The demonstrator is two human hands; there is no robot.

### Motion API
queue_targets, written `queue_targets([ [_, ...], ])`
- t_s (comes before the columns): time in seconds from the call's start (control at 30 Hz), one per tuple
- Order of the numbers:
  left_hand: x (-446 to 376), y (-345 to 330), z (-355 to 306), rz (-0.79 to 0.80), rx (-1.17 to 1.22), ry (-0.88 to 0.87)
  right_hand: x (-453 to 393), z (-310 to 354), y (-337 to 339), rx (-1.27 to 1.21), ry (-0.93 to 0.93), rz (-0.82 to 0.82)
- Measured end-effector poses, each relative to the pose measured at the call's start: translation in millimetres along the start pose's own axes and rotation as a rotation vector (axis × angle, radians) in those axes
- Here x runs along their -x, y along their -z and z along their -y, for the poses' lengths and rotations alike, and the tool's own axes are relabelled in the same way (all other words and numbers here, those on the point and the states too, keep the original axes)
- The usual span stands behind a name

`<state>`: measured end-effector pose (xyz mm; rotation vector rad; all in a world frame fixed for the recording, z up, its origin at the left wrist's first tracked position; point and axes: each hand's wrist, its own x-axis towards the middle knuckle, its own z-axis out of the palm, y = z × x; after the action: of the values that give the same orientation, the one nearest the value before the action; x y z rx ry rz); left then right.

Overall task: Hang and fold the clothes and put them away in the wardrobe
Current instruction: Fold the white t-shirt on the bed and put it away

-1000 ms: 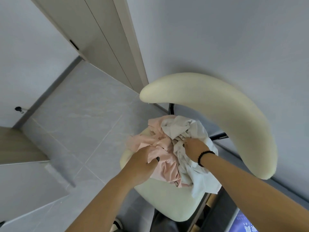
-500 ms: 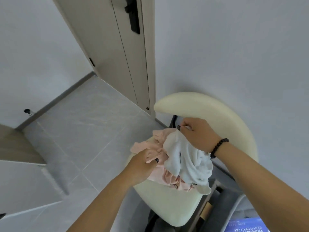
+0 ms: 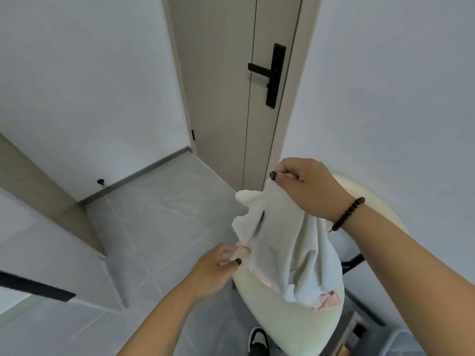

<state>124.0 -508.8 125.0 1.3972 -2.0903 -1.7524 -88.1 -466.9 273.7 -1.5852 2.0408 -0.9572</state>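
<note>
Your right hand (image 3: 305, 187) pinches the top edge of the white garment (image 3: 288, 242) and holds it raised above the chair (image 3: 290, 322), its lower folds draping onto the seat, while your left hand (image 3: 216, 271) grips the pink garment (image 3: 327, 303), which lies on the seat mostly hidden under the white one. Nothing is folded or hung, no hanger shows, and neither garment has left the chair for the wardrobe, which is not clearly in view. By this evidence the task is at its opening stage: you are separating the first item, and folding, hanging and putting away all remain.
</note>
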Motion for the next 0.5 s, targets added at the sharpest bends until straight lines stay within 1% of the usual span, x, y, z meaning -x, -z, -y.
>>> queue_targets([
  [0.13,58,41,22,-0.044,0.062,-0.027,19,65,-28,-0.019,0.115,-0.018],
  [0.23,93,76,45,-0.103,0.083,-0.037,27,110,-55,-0.08,0.189,-0.015],
  [0.33,126,106,68,-0.186,0.114,-0.016,31,156,-81,-0.126,0.277,0.008],
  [0.4,148,121,86,-0.272,0.151,0.019,31,185,-94,-0.151,0.328,0.031],
  [0.5,181,139,115,-0.36,0.282,0.082,31,226,-109,-0.198,0.389,0.074],
])
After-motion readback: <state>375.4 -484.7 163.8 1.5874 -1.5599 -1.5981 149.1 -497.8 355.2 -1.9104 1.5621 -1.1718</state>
